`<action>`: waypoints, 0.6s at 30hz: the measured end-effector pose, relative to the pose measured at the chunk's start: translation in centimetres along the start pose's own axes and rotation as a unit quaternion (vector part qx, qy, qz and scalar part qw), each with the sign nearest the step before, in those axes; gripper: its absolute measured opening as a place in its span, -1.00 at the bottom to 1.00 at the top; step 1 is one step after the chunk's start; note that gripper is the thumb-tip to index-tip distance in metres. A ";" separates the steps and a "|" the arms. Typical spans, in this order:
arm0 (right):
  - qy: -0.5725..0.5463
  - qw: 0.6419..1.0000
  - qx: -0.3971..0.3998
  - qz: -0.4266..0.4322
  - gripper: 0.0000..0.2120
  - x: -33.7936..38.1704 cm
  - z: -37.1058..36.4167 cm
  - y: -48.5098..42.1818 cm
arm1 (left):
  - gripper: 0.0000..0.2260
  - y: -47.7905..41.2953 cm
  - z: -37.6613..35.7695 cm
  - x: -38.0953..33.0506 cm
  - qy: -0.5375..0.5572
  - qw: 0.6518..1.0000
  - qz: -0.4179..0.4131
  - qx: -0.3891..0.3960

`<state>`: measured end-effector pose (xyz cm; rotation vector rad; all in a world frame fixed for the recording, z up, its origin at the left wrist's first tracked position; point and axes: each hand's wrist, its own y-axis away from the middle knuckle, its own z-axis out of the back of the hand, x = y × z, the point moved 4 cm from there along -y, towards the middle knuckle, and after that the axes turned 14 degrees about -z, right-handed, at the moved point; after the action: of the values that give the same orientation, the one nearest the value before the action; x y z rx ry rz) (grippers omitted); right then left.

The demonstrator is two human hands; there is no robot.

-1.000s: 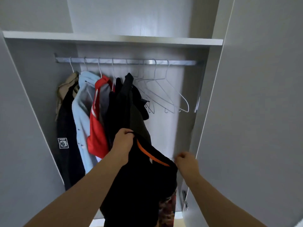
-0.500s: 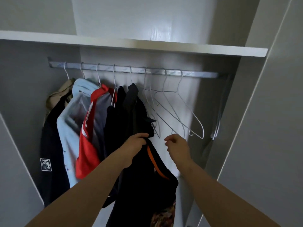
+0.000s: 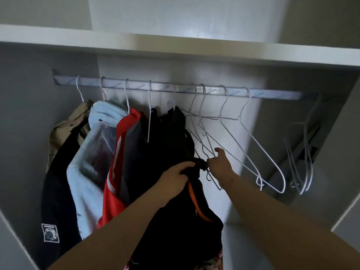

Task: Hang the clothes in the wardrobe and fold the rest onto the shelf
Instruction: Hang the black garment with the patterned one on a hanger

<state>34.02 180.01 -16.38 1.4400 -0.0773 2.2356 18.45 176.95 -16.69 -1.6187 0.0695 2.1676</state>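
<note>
Black garment [image 3: 185, 240] bunched in the left hand [image 3: 178, 177]; just beside it, the right hand [image 3: 219, 162] seemingly pinches a wire hanger [image 3: 218, 186].

Blurred far-right hangers [image 3: 306, 156], black garment [image 3: 175, 240] cut off below

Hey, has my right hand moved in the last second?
Yes. The right hand rose toward the rail, from well below the empty hangers to pinching one's lower end.
</note>
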 end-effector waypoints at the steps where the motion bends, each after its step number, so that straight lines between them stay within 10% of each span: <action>1: -0.006 1.000 -0.002 0.002 -0.46 0.1 -0.5 -0.6 | -0.55 -0.5 -0.2 0.0 -0.040 0.998 -0.037 0.026; 18: 0.084 0.994 -0.012 -0.066 -0.67 0.3 -2.4 -5.4 | -0.79 -4.1 1.0 1.5 -0.140 0.987 -0.073 0.034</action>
<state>34.13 185.60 -18.29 1.2033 0.0451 2.2286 18.72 181.40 -16.95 -1.2282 -0.0588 2.2284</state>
